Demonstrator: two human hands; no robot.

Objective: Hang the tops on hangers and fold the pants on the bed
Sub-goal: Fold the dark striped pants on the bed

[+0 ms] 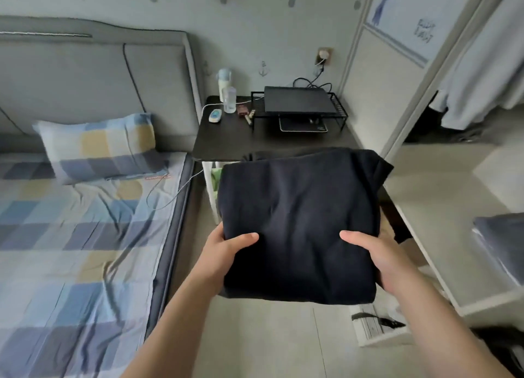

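Note:
A folded dark navy garment (pixel 300 221) is held flat in the air in front of me, over the floor beside the bed. My left hand (pixel 224 253) grips its near left corner, thumb on top and fingers underneath. At the near right edge my right hand (pixel 380 261) grips it the same way. The far edge of the garment reaches over the near end of a black side table (pixel 226 139). The bed (pixel 71 250) with a blue and yellow checked sheet lies to the left. No hanger is in view.
A checked pillow (pixel 99 148) lies at the head of the bed. The side table carries bottles (pixel 228 94), a remote (pixel 215 114) and a black device on a wire rack (pixel 297 101). A white wardrobe frame (pixel 425 66) stands at right. A white cable (pixel 175 190) hangs off the bed's edge.

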